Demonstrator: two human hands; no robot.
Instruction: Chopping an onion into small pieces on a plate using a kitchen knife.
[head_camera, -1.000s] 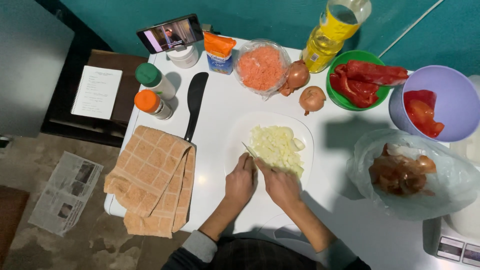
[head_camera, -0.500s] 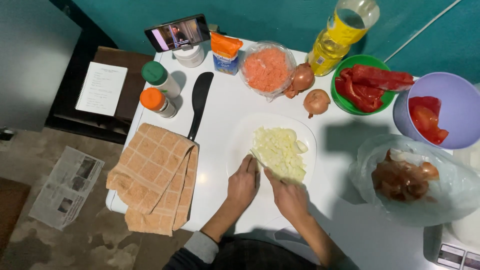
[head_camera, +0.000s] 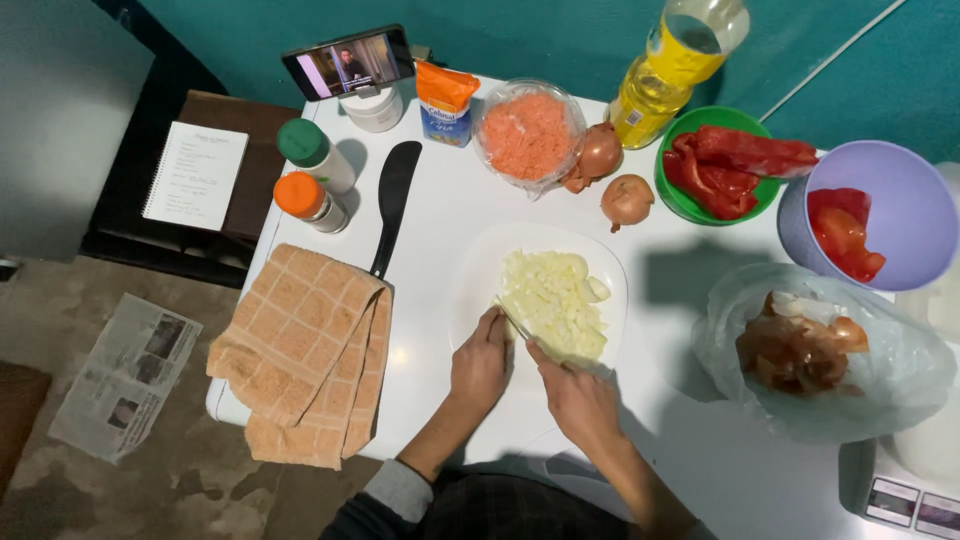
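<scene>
On the white cutting board (head_camera: 480, 262), chopped onion (head_camera: 553, 298) lies in a pile.
Right hand (head_camera: 578, 398) grips a knife (head_camera: 517, 323) at the pile's near edge; left hand (head_camera: 481, 362), fingers pressed together, rests beside the blade; towel (head_camera: 300, 352) lies left of the board on the desk (head_camera: 440, 190).

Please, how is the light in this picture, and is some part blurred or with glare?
Head view: light is even and fairly bright on the white table; soft shadows fall beside the oil bottle and the purple bowl; a small glare spot sits near the orange towel; the right hand and knife look sharp.
</scene>
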